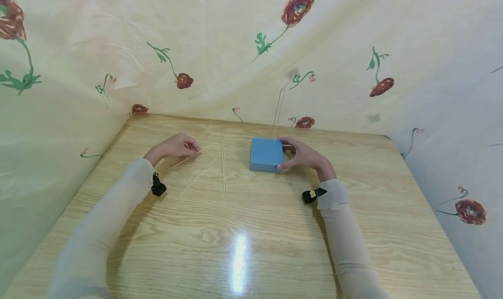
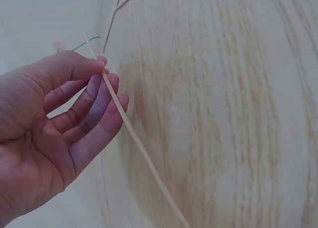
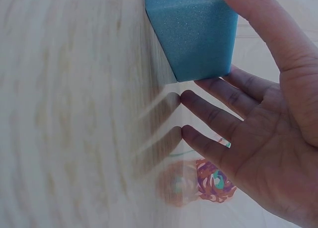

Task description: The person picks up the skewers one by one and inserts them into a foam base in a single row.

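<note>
Patterned sheet (image 1: 220,50) borders worktop (image 1: 275,233) at back edge; broad room on near side. Left hand (image 1: 174,147): grip pinches thin stick (image 2: 144,148). Right hand (image 1: 304,156): grip holds blue block (image 1: 266,152) by right side, near back edge. Near-upright sticks (image 1: 277,111) rise from block; loose sticks (image 1: 224,168) lie left.

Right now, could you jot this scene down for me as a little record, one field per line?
Left hand: pinches a thin stick
Right hand: holds the right side of a blue block
Block's top: at least one upright stick rises from it
Loose sticks: on the table, between the hands
Backdrop: flower-patterned sheet
</note>
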The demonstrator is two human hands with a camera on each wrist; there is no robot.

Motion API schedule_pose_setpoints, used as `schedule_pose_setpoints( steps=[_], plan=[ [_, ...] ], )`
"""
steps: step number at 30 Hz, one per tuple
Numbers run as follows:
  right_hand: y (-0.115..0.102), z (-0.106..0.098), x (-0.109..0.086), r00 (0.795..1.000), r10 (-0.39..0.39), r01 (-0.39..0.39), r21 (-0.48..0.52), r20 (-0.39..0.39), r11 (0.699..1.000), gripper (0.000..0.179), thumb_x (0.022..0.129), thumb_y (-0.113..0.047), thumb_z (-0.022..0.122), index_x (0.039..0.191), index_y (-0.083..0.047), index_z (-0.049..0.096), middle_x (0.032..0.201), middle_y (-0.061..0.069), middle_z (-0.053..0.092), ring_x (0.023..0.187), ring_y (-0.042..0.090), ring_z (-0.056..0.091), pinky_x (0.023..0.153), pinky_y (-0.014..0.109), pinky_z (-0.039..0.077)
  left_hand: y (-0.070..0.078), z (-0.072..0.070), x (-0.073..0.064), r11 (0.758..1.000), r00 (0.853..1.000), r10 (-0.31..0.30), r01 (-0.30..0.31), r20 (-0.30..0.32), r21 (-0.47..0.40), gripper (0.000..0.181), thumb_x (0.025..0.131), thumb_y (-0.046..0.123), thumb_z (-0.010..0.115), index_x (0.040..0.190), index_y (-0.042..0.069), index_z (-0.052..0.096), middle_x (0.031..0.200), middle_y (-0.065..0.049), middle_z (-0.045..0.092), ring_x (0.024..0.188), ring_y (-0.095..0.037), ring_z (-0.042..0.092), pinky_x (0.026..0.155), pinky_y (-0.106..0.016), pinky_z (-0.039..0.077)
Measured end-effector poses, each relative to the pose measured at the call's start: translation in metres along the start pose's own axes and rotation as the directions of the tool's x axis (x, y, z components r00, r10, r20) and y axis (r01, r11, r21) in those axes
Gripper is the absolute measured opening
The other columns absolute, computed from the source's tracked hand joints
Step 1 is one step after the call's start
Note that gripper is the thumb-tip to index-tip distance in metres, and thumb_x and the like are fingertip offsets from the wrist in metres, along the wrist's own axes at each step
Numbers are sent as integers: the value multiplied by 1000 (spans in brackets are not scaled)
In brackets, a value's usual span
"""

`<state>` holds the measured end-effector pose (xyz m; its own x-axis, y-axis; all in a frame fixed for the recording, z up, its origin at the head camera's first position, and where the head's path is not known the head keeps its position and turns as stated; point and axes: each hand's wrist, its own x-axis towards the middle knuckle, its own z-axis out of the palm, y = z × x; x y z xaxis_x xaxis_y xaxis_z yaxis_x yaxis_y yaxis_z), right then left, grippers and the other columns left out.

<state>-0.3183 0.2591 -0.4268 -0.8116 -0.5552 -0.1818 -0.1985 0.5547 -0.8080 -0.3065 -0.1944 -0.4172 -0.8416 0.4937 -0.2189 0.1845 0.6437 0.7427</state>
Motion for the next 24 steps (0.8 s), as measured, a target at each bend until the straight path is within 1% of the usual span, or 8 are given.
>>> schedule_pose_setpoints(
  steps=[3,7,10,12,15,20,24],
  plan=[
    [-1,0,1,1000,2,-2,3,5,1000,101,80,-18,89,161,-12,28,166,17,28,153,42,26,126,60,21,4,-1,-2,1000,1000,-6,6,-27,-1,18,99,8,65,109,-6,71,104,-23,72,79,-20,67,65,-32,60],
    [-2,0,1,1000,2,-2,8,10,1000,101,81,-17,88,161,-12,27,166,17,27,153,42,26,126,60,21,9,-3,-4,1000,999,-3,2,-48,-27,20,100,7,64,112,-8,69,109,-26,71,93,-32,69,71,-39,62],
    [-2,0,1,1000,4,-4,11,10,1000,101,81,-17,88,161,-11,27,166,17,27,154,42,25,126,60,21,12,-4,-4,997,998,-19,15,-54,-72,23,100,6,63,118,-8,66,114,-27,70,102,-37,68,75,-41,62],
    [-2,0,1,1000,9,-9,10,8,1000,101,81,-17,88,161,-12,27,166,17,27,154,42,25,126,60,21,13,-5,-3,996,998,-28,22,-57,-91,25,100,5,62,121,-8,65,116,-28,69,105,-37,67,77,-40,62],
    [-2,0,1,1000,19,-19,7,4,1000,101,80,-18,89,161,-12,28,166,17,28,154,41,25,126,61,21,16,-7,-2,994,997,-36,29,-63,-105,28,100,3,62,125,-9,63,118,-28,68,108,-38,67,79,-38,62],
    [-2,-1,1,1000,26,-26,8,3,1000,101,81,-18,89,161,-12,27,166,16,27,154,42,25,126,61,21,22,-9,-2,993,997,-26,18,-69,-113,30,100,0,61,129,-9,61,118,-28,67,108,-38,66,77,-33,61],
    [-4,-1,0,1000,19,-19,3,5,1000,101,81,-18,88,161,-11,27,166,17,27,153,42,25,126,61,21,24,-12,-4,992,997,-19,10,-75,-122,31,100,0,61,129,-10,60,119,-28,67,109,-39,66,79,-34,63]
  ],
)
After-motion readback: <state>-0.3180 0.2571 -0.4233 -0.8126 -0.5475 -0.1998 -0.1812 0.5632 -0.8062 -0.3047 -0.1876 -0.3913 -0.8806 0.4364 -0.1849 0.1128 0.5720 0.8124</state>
